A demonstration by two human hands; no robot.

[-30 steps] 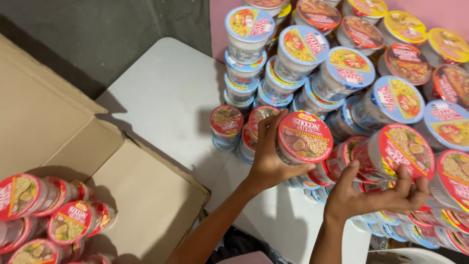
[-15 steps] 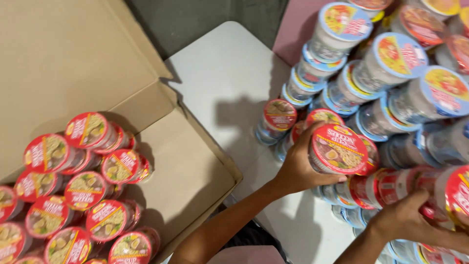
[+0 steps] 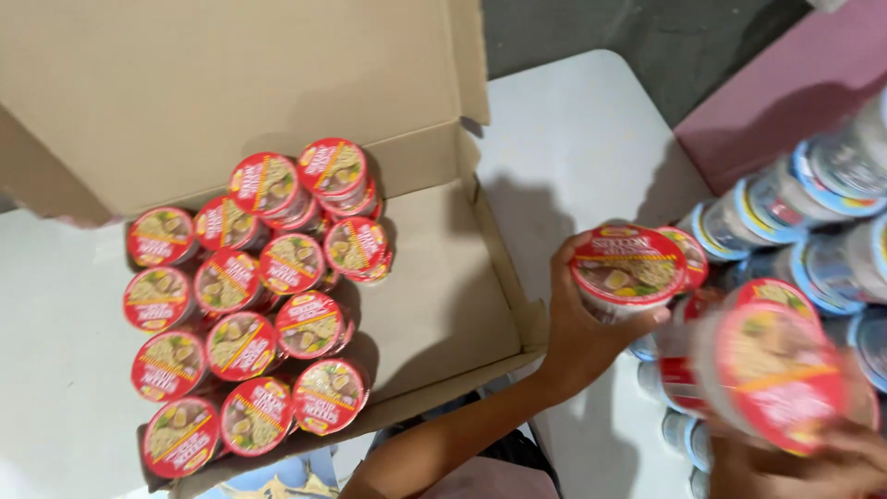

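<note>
**Two red cups in hand, box half filled**

Left hand (image 3: 577,337) at centre right of the frame, wrapped around a red-lidded cup (image 3: 626,268): thumb up the near side, fingers curled under and behind, lid tilted toward the camera. Forearm running down to the bottom centre of the frame.

Right hand (image 3: 795,462) at the lower right corner, mostly cut off by the frame edge and blurred; fingers closed under a second red cup (image 3: 776,374), held lying on its side with the lid facing the camera. Exact finger grip hard to tell through the blur.

Both cups over the white table (image 3: 582,148), just right of the cardboard box (image 3: 434,305) and touching the pile behind them. More red cups (image 3: 688,254) right behind the left-hand cup, partly hidden. Stacks of blue-lidded cups (image 3: 804,199) further right, filling the right edge of the frame, leaning against a pink surface (image 3: 785,92) in the upper right.

Box open, filling the left and centre of the frame, big flap (image 3: 231,83) raised across the top. Inside, a cluster of red-lidded cups (image 3: 249,296) standing lids up, packed close in rough rows along the left half; right half of the box floor bare. Dark floor (image 3: 647,37) visible above the table at the top of the frame.
</note>
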